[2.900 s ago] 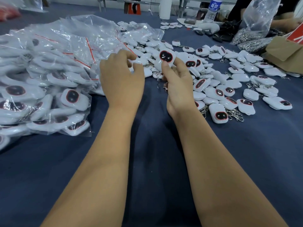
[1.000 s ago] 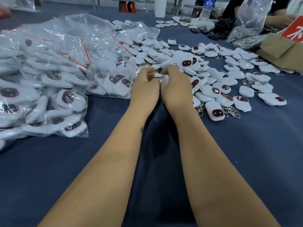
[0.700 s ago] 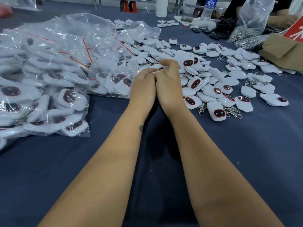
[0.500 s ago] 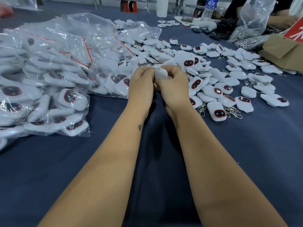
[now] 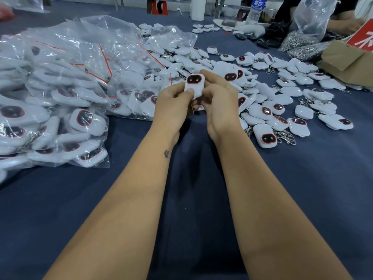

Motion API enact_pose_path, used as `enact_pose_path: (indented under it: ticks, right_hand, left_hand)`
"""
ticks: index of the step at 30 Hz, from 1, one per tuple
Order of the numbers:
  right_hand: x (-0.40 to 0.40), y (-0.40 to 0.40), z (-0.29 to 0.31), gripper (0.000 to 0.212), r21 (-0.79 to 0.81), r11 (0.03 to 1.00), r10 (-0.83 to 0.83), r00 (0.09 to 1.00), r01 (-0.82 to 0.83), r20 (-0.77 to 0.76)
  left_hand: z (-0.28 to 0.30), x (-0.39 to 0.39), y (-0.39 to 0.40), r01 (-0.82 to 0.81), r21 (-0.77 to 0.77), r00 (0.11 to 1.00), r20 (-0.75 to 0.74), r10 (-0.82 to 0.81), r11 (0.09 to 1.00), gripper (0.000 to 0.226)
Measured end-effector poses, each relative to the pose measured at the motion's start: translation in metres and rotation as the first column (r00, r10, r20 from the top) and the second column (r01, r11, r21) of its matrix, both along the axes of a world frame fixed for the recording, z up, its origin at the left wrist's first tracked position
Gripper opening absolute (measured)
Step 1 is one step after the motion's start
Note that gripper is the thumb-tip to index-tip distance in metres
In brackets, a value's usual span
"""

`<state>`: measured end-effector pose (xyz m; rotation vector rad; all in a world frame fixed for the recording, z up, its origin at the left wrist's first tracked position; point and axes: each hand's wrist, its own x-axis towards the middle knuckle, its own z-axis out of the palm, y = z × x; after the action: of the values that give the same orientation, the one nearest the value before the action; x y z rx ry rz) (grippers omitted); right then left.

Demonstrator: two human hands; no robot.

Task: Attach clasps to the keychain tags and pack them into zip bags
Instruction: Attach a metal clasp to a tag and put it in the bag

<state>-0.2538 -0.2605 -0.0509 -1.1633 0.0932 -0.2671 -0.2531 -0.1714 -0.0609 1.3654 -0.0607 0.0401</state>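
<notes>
**Between both hands: one tag held face-up above the worktop**

Nearest me, over the dark blue worktop (image 5: 302,188), my left hand (image 5: 171,109) and right hand (image 5: 219,102) meet around a single white keychain tag (image 5: 194,85). Each grip is curled and pinching it: the left thumb presses its lower face, the right fingers wrap its far edge. I judge it light, rigid and smooth-shelled, so a bit slippery; best held by the side edges, leaving the lower end free for the clasp. Whether a clasp hangs below I cannot tell, my palms hide it. Beyond, loose tags (image 5: 282,102) lie scattered right, packed zip bags (image 5: 60,87) heap left, and a bag of metal clasps (image 5: 302,40) sits far right.
</notes>
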Motion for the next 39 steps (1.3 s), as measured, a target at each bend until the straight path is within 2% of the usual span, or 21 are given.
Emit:
enact_pose_path:
  ticks: [2,5,10,13,17,20,26,31,36,39]
  right_hand:
    - [-0.001,0.001,0.0,0.037,-0.042,0.998,0.036,0.999,-0.036,0.001]
    - [-0.002,0.001,-0.003,0.044,-0.105,0.993,0.054,0.998,-0.05,0.032]
    - [-0.001,-0.001,-0.005,0.038,-0.08,0.997,0.024,1.0,-0.022,0.019]
    - [-0.001,0.0,-0.005,0.027,-0.141,0.989,0.047,0.999,-0.046,0.0]
    - [-0.002,0.002,-0.008,0.023,-0.218,0.974,0.061,0.998,-0.062,-0.011]
    - [-0.002,0.002,-0.009,0.021,-0.26,0.964,0.061,0.998,-0.061,-0.007]
    - [-0.001,0.002,-0.012,0.017,-0.354,0.935,-0.01,1.0,0.004,-0.015]
    - [-0.001,0.001,-0.011,0.017,-0.327,0.945,0.032,0.999,-0.033,-0.008]
    - [0.001,0.007,-0.01,0.028,-0.251,0.964,0.087,0.996,-0.091,-0.027]
    - [-0.001,0.012,-0.01,0.025,-0.244,0.965,0.093,0.996,-0.092,-0.007]
  left_hand:
    - [-0.001,0.0,0.0,-0.017,0.031,1.0,0.008,0.017,0.999,0.022]
    - [-0.001,0.0,0.001,-0.036,0.038,0.999,0.013,0.035,0.999,0.022]
    - [0.004,-0.004,0.001,-0.012,-0.061,1.0,-0.018,0.011,0.998,0.025]
    - [0.006,-0.006,0.0,-0.02,-0.105,0.999,-0.048,0.015,0.994,0.023]
    - [0.007,-0.006,0.0,-0.042,-0.162,0.996,-0.081,0.029,0.986,0.027]
    - [0.007,-0.006,0.001,-0.024,-0.127,0.998,-0.056,0.017,0.992,0.034]
    - [0.006,-0.007,0.0,-0.013,-0.08,0.999,-0.051,0.009,0.997,0.029]
    - [0.005,-0.005,-0.001,-0.029,-0.096,0.998,-0.059,0.024,0.995,0.028]
    - [0.002,-0.003,-0.005,-0.101,-0.078,0.995,-0.032,0.099,0.992,0.019]
    - [0.001,-0.001,-0.006,-0.124,-0.063,0.992,-0.01,0.123,0.99,0.016]
